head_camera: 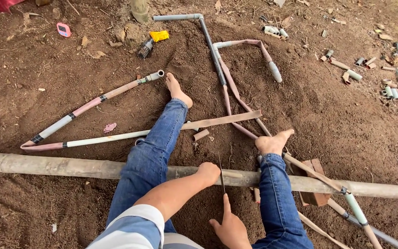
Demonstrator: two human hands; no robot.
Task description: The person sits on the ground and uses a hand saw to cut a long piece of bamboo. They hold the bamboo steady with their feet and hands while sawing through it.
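A long, thick, dirt-coated pole [70, 167] lies across the soil in front of me, passing under my knees. My left hand [208, 174] is closed on top of it between my legs. Just to its right a thin dark blade [220, 173] stands across the pole. My right hand [230, 227] grips the blade's near end, with the index finger stretched along it. My legs are in blue jeans and my feet are bare; the left foot [178, 87] rests on the soil and the right foot [273, 142] presses on thin pipes.
Dusty pink and grey pipes [93, 102] lie joined and bent over the dirt mound ahead. Several short pipe offcuts [353, 74] are scattered at the far right. A small bottle [145, 48], a yellow piece [159, 35] and a brick [315, 184] are nearby.
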